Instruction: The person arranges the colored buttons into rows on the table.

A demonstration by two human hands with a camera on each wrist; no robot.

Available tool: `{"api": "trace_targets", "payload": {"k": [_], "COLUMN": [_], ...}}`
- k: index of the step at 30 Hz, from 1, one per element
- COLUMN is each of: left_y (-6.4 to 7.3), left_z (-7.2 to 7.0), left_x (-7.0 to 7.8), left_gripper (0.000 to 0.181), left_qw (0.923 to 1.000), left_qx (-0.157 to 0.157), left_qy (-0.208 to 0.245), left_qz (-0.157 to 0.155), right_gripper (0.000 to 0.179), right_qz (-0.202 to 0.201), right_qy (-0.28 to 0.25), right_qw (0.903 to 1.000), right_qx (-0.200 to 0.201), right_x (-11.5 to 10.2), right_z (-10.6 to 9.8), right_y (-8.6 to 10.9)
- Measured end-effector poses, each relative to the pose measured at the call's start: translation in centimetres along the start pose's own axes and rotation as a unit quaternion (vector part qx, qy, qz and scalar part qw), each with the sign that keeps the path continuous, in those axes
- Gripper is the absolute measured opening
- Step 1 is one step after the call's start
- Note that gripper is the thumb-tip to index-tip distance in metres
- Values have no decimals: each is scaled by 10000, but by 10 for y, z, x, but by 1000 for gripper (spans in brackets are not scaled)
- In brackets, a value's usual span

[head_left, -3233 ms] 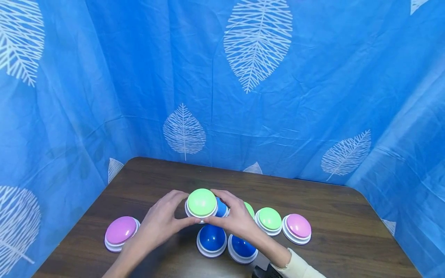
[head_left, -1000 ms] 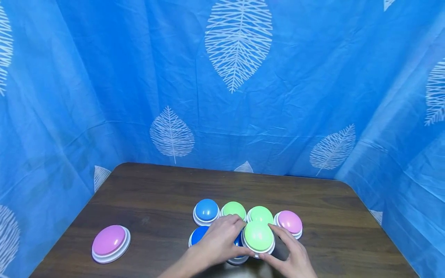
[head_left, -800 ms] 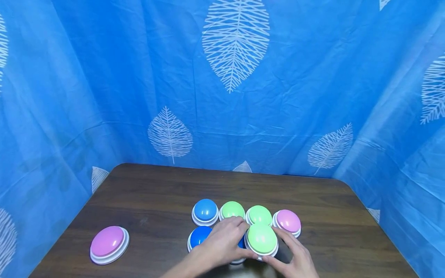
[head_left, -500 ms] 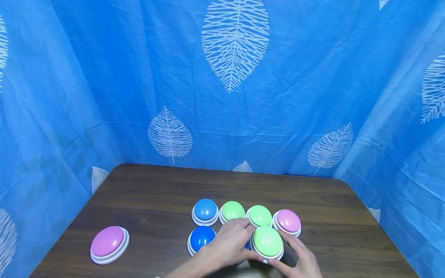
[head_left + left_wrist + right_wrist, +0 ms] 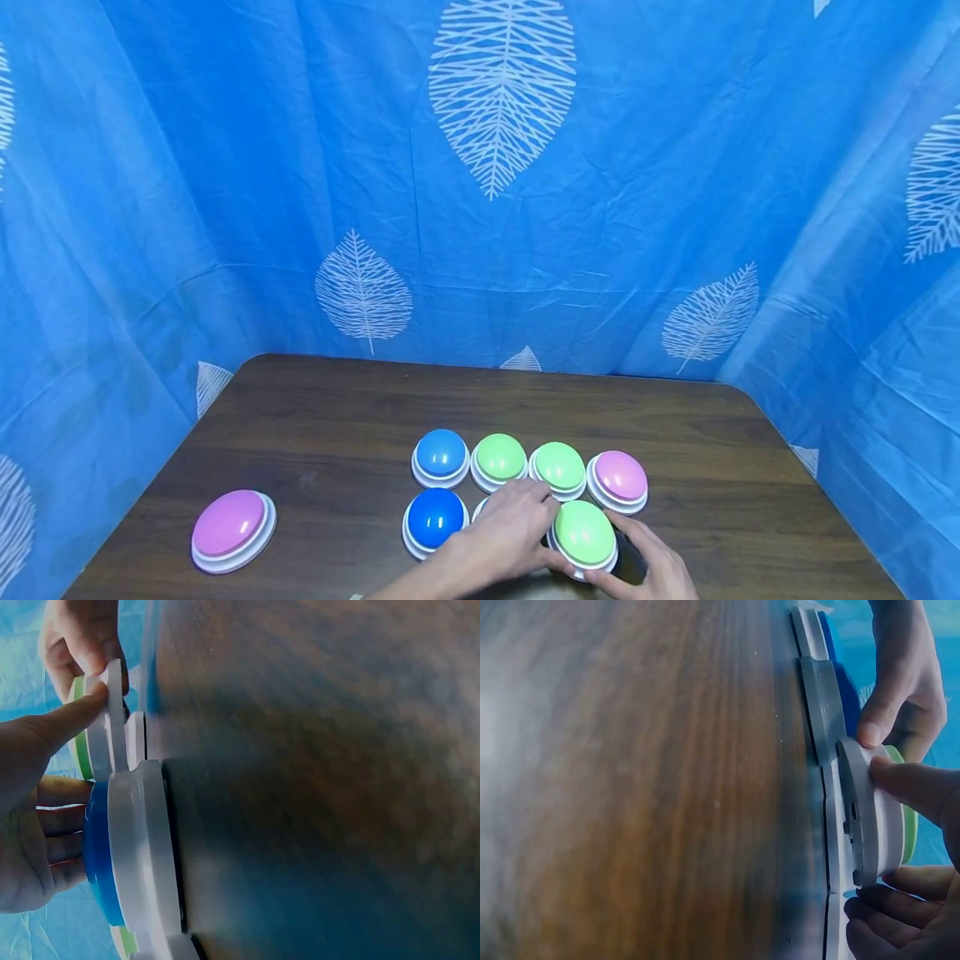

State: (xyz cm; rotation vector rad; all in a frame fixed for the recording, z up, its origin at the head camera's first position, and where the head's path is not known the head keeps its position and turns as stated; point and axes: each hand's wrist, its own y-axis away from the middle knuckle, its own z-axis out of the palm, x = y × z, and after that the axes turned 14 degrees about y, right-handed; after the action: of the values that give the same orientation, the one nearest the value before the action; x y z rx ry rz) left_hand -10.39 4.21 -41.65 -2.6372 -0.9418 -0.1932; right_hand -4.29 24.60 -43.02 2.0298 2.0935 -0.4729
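In the head view both hands hold one green-domed push button [image 5: 583, 533] with a white base, at the right end of the front row. My left hand [image 5: 517, 533] pinches its left side, thumb at the near edge; its other fingers lie over a blue button that it mostly hides. My right hand [image 5: 651, 565] grips the right side with thumb and fingers. The right wrist view shows the held button's base [image 5: 864, 817] slightly raised off the table, with the left thumb [image 5: 874, 731] on it too. In the left wrist view the left fingers [image 5: 64, 825] are beside the blue button [image 5: 101, 855].
Behind stands a row: a lighter blue button [image 5: 441, 453], two green buttons [image 5: 501, 457] and a pink button [image 5: 621, 476]. A dark blue button [image 5: 436, 518] is at the front row's left. Another pink button [image 5: 228, 525] lies far left on the wooden table [image 5: 337, 425]. Blue curtains [image 5: 480, 250] surround it.
Both hands have carried the green button rightward from above the blue buttons, then lowered it toward the table in front of the back row. The head view has shifted slightly.
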Motion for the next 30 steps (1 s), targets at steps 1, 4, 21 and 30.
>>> {"api": "trace_targets", "payload": {"k": [1, 4, 21, 30], "left_y": [0, 0, -3, -4], "left_z": [1, 2, 4, 3], "left_x": [0, 0, 0, -1], "left_gripper": [54, 55, 55, 55], "left_qw": [10000, 9998, 9979, 9969], "left_qx": [-52, -178, -448, -551], "left_qy": [-19, -68, -261, -274], "left_qz": [-27, -95, -391, -499], "right_gripper": [78, 75, 77, 75], "right_qz": [21, -125, -428, -429], "right_qy": [-12, -54, 130, 193], "right_qw": [10000, 9999, 9990, 9989], "right_qx": [-36, -50, -67, 46], "right_x": [0, 1, -1, -2], "right_z": [1, 3, 8, 10], "right_y": [0, -1, -8, -9]}}
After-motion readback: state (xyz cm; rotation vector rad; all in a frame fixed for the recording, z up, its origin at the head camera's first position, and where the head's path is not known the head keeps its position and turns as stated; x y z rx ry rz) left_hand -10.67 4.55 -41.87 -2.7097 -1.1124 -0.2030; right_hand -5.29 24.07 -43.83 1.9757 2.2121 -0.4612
